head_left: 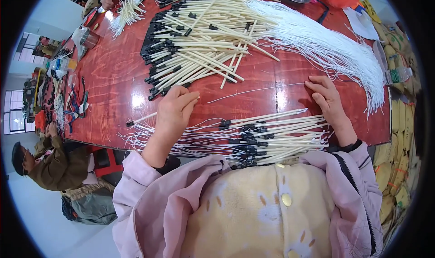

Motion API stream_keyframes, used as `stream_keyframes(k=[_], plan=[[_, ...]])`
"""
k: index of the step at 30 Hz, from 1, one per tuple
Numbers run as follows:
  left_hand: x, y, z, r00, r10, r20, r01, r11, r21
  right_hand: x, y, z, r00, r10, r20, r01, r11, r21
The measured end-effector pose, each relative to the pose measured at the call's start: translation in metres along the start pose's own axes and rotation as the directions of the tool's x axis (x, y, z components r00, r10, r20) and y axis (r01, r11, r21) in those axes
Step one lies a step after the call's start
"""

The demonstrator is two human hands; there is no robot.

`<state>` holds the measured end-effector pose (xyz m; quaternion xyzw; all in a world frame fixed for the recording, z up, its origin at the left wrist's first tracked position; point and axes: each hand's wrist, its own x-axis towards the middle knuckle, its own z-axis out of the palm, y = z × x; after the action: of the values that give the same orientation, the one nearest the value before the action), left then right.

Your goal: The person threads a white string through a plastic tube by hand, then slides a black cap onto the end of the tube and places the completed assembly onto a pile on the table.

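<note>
Hold the pale stick (145,117) steady beyond the left end of the near bundle (290,140) in the left hand (175,110), fingers curled around it, aligning its tip with the thin strand (258,90), whose right end the half-open right hand (330,101) seems to pinch, though contact is unclear from here.

1. The table (108,81) is red, with darker streaks as in wood grain.
2. The piled sticks (206,58) are pale cream, and their end pieces (155,70) are black.
3. The thick bundle of strings (317,36) is white; the single strand (258,90) is also whitish.
4. The jacket (154,194) is pale pink, with black zip (359,199).
5. The inner garment (249,226) is yellow, with brown oval marks and golden buttons (286,199).
</note>
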<state>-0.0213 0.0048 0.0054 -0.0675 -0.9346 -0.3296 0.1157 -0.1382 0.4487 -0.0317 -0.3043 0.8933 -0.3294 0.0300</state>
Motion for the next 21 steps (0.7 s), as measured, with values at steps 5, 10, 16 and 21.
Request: stream_keyframes(k=[5, 10, 16, 21], plan=[[-0.011, -0.004, 0.011, 1.0, -0.004, 0.016, 0.004, 0.999, -0.038, -0.003, 0.0, 0.0, 1.0, 0.014, -0.007, -0.014, 1.0, 0.022], [-0.014, -0.01, 0.019, 0.999, -0.01, 0.031, 0.011, 0.999, -0.03, -0.001, -0.003, 0.002, 1.0, 0.024, -0.003, -0.024, 0.999, 0.042], [-0.014, -0.007, 0.022, 0.999, -0.03, 0.022, 0.031, 0.999, -0.021, 0.0, -0.008, 0.002, 0.999, 0.019, -0.039, -0.016, 0.997, 0.07], [-0.012, -0.002, 0.023, 0.999, -0.025, 0.021, 0.025, 1.0, -0.013, -0.001, -0.006, 0.001, 0.999, 0.02, -0.035, -0.018, 0.998, 0.066]])
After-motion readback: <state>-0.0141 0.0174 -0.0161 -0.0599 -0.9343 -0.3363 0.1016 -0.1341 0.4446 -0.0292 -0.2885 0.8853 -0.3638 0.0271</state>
